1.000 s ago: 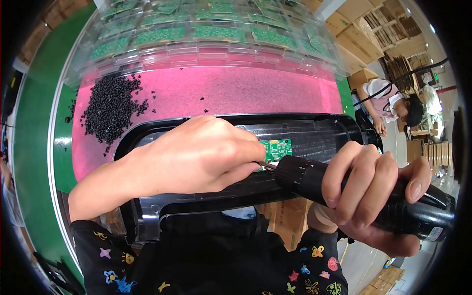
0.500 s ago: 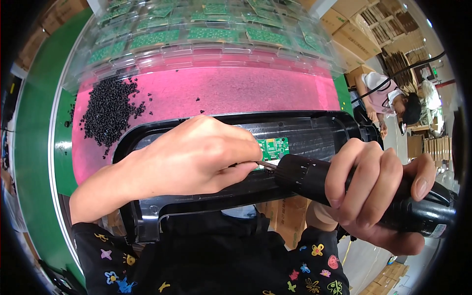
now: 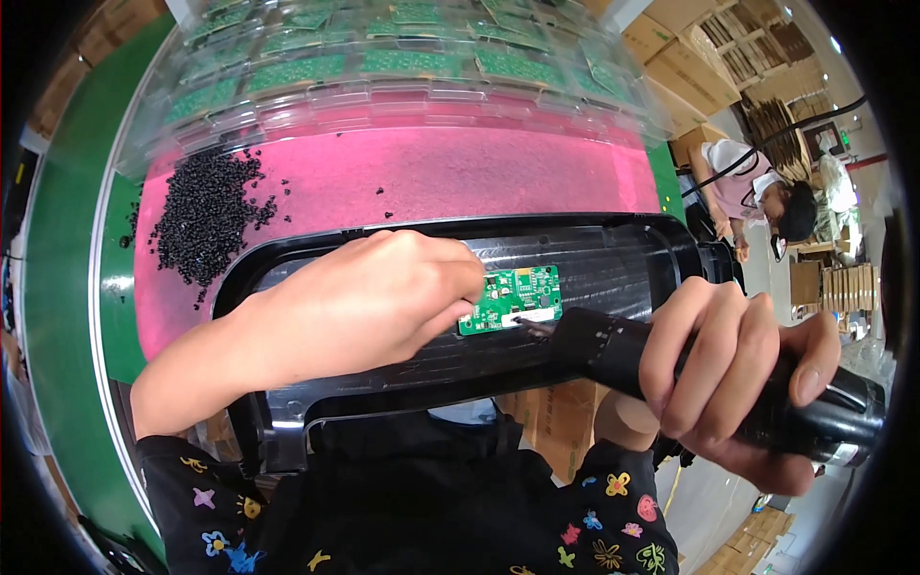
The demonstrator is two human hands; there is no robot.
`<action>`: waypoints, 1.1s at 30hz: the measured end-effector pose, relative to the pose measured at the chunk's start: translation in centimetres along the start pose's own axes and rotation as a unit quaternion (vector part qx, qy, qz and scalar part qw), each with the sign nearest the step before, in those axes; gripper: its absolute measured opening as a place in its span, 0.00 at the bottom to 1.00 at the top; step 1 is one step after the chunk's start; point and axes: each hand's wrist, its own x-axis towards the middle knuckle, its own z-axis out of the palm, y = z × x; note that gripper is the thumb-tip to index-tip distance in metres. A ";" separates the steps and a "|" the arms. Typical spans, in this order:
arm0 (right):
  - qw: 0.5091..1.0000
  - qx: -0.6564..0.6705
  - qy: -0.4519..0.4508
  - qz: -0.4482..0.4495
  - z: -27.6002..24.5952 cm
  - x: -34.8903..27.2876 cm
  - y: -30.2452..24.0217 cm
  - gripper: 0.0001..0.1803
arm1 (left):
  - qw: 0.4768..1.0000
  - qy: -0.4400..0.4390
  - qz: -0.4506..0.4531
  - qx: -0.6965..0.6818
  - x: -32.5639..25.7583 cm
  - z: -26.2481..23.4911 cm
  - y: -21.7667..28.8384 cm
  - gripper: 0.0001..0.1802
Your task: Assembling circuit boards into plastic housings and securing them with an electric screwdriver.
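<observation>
My right hand [image 3: 733, 369] is wrapped round a black electric screwdriver [image 3: 599, 350], which points left. Its dark bit [image 3: 537, 328] ends over the white connector of a small green circuit board [image 3: 527, 290]; whether it touches cannot be told. The board lies inside a long black plastic housing [image 3: 604, 259]. At the board's left end, the fingers of my left hand [image 3: 407, 287] are pinched together, covering its upper left corner. Anything between those fingertips is hidden.
A heap of small black screws [image 3: 206, 216] lies on the pink mat [image 3: 460, 172] at left, a few scattered beside it. Clear plastic trays [image 3: 383, 101] with green boards stand behind. Another person [image 3: 752, 187] is at the far right, near cardboard boxes [image 3: 695, 72].
My left hand has drawn back left from the screwdriver bit, uncovering more of the board. The screwdriver has shifted slightly right and down, still in my right hand.
</observation>
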 end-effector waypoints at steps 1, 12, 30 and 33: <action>1.000 -0.019 -0.008 0.008 -0.6 -0.2 0.0 0.26 | 0.998 0.026 -0.014 0.064 -0.3 0.2 -0.2 0.05; 0.987 -0.115 0.053 0.098 -4.4 -3.8 -0.2 0.35 | 0.996 -0.004 -0.067 0.065 -0.1 0.1 0.1 0.06; 0.993 -0.089 0.030 0.077 -4.8 -3.8 0.1 0.39 | 0.996 -0.005 -0.060 0.072 -0.1 -0.1 0.0 0.07; 0.993 -0.085 0.023 0.075 -4.6 -3.8 0.0 0.38 | 0.996 -0.003 -0.057 0.073 -0.1 0.0 0.0 0.07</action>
